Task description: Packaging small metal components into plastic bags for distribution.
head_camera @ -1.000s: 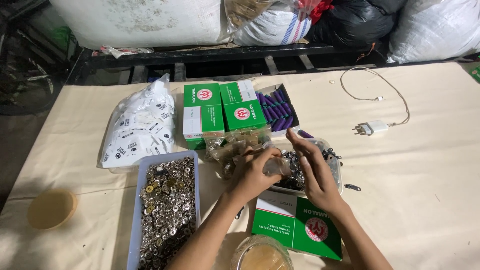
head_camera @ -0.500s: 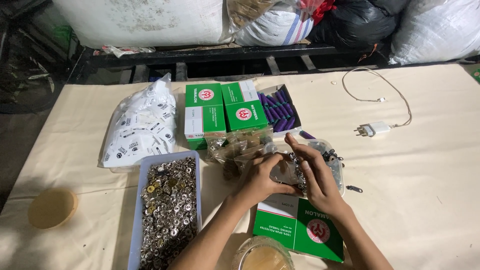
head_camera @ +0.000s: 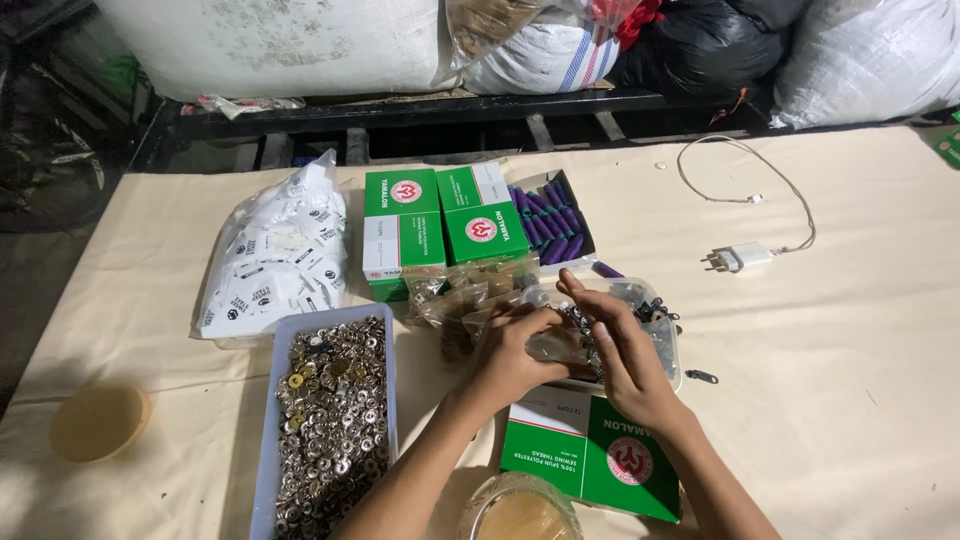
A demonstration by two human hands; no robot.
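Observation:
Both my hands meet over a clear plastic tub [head_camera: 668, 352] filled with small dark metal pieces. My left hand [head_camera: 512, 352] is closed on a small clear plastic bag [head_camera: 556, 346] of such pieces. My right hand [head_camera: 622, 352] pinches the same bag from the right, its fingers bent over the top. More small clear bags [head_camera: 455, 300] of brownish bits lie just left of my hands. A green and white thread box [head_camera: 592, 452] lies flat below my wrists.
A pale blue tray [head_camera: 268, 440] of silver snap buttons sits at left, and a bag of white labels [head_camera: 272, 262] lies behind it. Two green boxes [head_camera: 440, 228] and an open box of purple spools [head_camera: 552, 218] stand farther back. A white charger [head_camera: 738, 258] lies right, a round lid [head_camera: 98, 420] far left, a glass jar [head_camera: 520, 512] near me.
My hands have drawn closer together over the tub. The right hand's fingers have bent down onto the bag that the left hand grips.

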